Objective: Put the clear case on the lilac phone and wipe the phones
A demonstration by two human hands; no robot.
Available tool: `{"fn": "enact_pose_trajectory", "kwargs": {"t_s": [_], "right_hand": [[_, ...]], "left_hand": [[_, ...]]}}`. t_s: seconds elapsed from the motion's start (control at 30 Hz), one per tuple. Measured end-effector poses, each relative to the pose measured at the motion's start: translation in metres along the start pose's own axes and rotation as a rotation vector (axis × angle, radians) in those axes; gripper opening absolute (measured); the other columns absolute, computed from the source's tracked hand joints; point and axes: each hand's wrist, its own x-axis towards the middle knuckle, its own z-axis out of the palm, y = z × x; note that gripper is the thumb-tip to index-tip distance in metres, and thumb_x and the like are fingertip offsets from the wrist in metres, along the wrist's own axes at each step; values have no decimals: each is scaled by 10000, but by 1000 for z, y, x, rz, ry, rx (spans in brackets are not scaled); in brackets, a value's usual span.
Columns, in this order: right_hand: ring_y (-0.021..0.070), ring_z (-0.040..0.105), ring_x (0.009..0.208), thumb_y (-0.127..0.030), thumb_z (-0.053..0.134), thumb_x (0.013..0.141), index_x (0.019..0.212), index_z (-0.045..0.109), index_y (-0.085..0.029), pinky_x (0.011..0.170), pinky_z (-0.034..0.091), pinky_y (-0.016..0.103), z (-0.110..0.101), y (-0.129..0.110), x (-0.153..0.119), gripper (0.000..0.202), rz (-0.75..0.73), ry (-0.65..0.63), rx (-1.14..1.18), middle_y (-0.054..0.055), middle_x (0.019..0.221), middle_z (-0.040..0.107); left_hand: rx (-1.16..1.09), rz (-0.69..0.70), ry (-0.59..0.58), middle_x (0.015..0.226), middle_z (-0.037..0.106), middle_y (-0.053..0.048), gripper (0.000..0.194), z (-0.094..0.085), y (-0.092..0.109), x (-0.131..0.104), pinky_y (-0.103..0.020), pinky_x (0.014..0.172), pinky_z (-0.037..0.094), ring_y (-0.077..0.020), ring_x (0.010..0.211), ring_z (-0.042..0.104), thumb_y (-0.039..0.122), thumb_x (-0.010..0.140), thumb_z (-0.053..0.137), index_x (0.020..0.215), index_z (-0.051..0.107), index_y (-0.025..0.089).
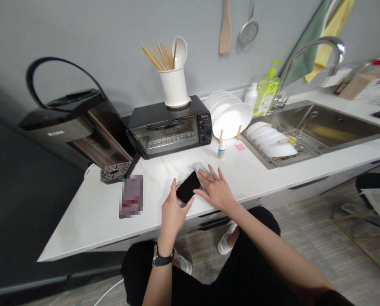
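Note:
A smartphone (188, 188) with a dark screen is at the counter's front, screen up and turned at an angle. My left hand (174, 209) grips its left and lower edges between thumb and fingers. On the phone's right side, my right hand (218, 191) has its fingers spread, with the thumb at the screen's edge. A thin whitish sheet or film (195, 167) shows behind the phone near my right fingertips; its kind is unclear. Beyond my hands stands a small white bottle (221, 150) with a coloured label, and a pink square slip (241, 147) lies beside it.
A black toaster oven (170, 129) bears a white utensil holder (174, 87). To the left are a tall dispenser machine (103, 131) and a blurred-out flat item (131, 196). White plates (230, 117), a soap bottle (266, 93) and a sink (346, 142) with bowls stand right.

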Motion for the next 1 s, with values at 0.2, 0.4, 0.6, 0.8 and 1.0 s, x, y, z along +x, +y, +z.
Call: {"fn": "enact_pose_trajectory", "kwargs": {"t_s": [0.2,0.4,0.6,0.8,1.0], "right_hand": [[150,70,1135,-549,285,649,1174,130,-281,955,124,397,8,-27,-6,609,-195,-110,116,-48,1184,288],[200,86,1129,-334,328,730,1139,241,-293,931,61,472,-5,5,-13,420,-39,-74,264,-21,1181,291],[111,459,916,-265,355,737,940,452,-384,824,352,265,9,0,16,255,-234,-220,430,-104,942,534],[163,294,1065,-304,369,725,1151,219,-227,898,227,355,9,8,48,459,-82,-97,444,-7,1173,331],[178,228,1098,-329,336,729,1173,117,-265,916,196,404,11,24,25,499,69,-52,437,-19,1211,250]], "left_hand": [[55,-17,-35,1209,268,1,672,2,-4,0,-358,841,305,-221,1053,331,325,665,410,1185,-13,273],[33,-12,16,1158,358,14,681,3,-1,1,-344,864,291,-207,1029,362,366,660,409,1186,-12,266],[22,-47,55,1174,333,15,672,1,-4,-1,-331,864,293,-202,1050,335,370,661,407,1184,-5,277],[-12,-5,36,1170,339,-6,663,-3,-5,-2,-342,892,261,-201,1058,324,344,669,406,1187,0,259],[-30,31,13,1184,315,-23,643,-5,-4,-1,-342,924,231,-180,1076,298,298,679,401,1190,14,241]]}}
